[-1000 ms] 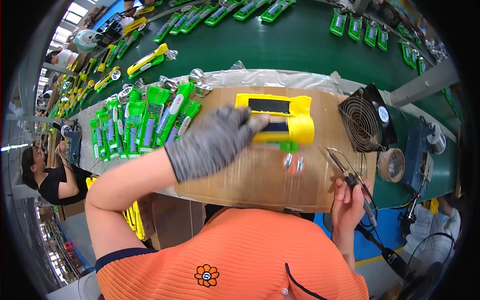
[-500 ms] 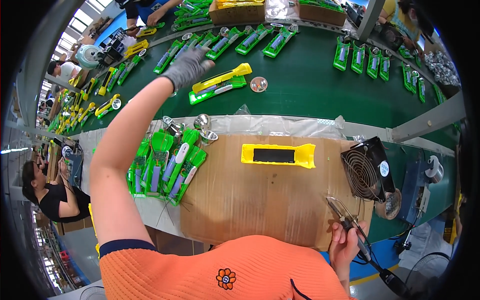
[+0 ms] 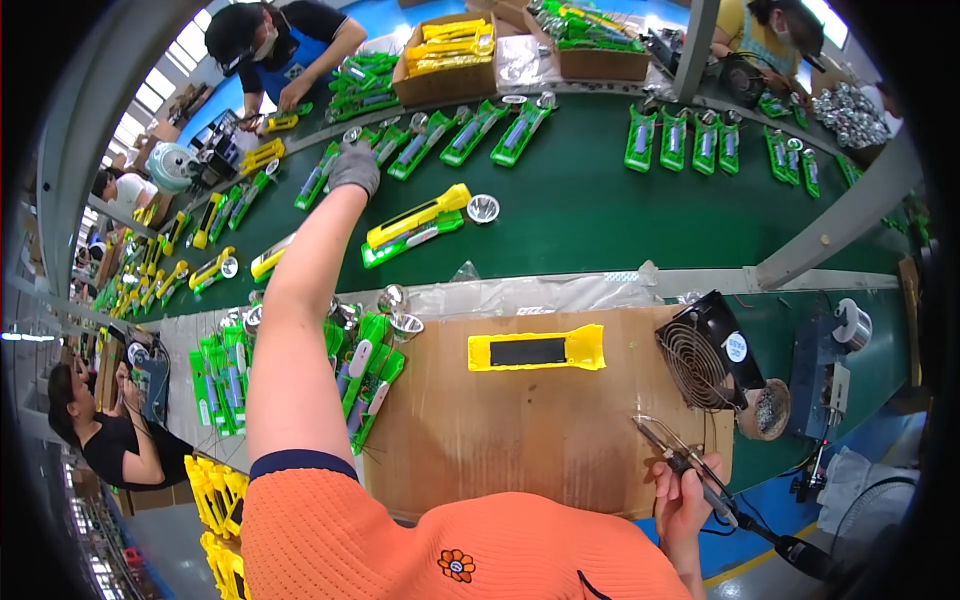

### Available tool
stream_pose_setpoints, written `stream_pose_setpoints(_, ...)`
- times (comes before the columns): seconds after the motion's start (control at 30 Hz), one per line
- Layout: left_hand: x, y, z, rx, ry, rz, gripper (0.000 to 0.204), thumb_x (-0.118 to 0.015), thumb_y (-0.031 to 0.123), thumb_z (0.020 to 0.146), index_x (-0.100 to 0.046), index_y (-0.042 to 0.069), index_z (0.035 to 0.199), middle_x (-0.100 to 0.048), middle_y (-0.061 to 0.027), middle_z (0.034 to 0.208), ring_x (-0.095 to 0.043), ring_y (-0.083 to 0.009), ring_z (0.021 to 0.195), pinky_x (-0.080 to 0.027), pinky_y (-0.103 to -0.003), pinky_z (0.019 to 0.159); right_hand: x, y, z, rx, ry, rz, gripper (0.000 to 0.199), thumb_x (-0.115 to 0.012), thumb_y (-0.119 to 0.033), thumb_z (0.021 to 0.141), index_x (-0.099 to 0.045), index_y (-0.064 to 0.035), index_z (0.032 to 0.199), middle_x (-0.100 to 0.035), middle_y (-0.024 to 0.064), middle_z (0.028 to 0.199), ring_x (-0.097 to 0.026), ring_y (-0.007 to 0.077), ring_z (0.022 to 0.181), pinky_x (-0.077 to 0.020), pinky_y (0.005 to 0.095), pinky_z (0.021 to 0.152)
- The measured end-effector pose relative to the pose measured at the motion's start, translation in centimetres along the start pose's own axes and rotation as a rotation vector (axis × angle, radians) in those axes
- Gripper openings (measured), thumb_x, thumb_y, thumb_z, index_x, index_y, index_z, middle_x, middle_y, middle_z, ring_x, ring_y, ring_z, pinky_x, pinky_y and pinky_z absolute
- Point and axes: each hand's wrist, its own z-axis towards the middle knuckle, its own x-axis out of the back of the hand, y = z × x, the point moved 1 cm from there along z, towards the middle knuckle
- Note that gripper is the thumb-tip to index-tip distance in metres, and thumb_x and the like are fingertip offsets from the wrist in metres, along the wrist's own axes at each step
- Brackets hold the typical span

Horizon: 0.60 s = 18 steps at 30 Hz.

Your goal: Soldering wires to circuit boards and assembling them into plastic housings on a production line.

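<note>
My left hand point(image 3: 354, 170), in a grey glove, reaches far across the green conveyor belt to a row of green flashlight housings point(image 3: 412, 148) with battery cells and reflectors. It is over one of them at the row's left part; its fingers are mostly hidden, so I cannot tell whether they grip. My right hand point(image 3: 683, 497), bare, is closed around a soldering iron point(image 3: 690, 462) with a bent metal tube beside its tip, at the cardboard's right edge. A yellow flashlight shell point(image 3: 537, 349) with a black panel lies on the cardboard point(image 3: 520, 430) before me.
Green housings with wires point(image 3: 372, 375) are piled left of the cardboard. A yellow-and-green flashlight point(image 3: 415, 228) and a loose reflector point(image 3: 483, 208) lie on the belt point(image 3: 570, 220). Right stand a fan point(image 3: 705, 352), a round tin point(image 3: 763, 408) and a solder spool point(image 3: 852, 325). Co-workers sit around.
My left hand has drawn away from the yellow-and-green flashlight to the left end of the housing row. The view has shifted; my right hand still holds the soldering iron.
</note>
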Motion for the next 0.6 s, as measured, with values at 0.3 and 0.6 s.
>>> stream_pose_setpoints(0.3,9.1,0.2,-5.8,-0.117,0.008,-0.052,0.068,-0.08,0.028,0.074,-0.054,0.007,0.133,-0.065,-0.0195,0.124,-0.064,-0.0337,0.115,-0.051,-0.043,0.098,0.5,0.4,-0.6,0.076,-0.026,0.104,0.019,-0.059,-0.01,0.096,-0.041,-0.008,0.095,-0.044,0.0022,0.065,-0.052,0.0144,0.059,-0.053,0.0421,0.083)
stream_pose_setpoints(0.6,17.2,4.2,-34.8,-0.91,-0.117,-0.514,0.054,-0.077,0.011,0.077,-0.055,0.005,0.126,-0.064,-0.0149,0.107,-0.066,-0.032,0.095,-0.054,-0.039,0.084,1.1,0.1,0.4,-0.012,-0.112,0.168,0.011,-0.054,-0.012,0.098,-0.045,-0.007,0.096,-0.042,0.0004,0.064,-0.051,0.0147,0.063,-0.0494,0.042,0.088)
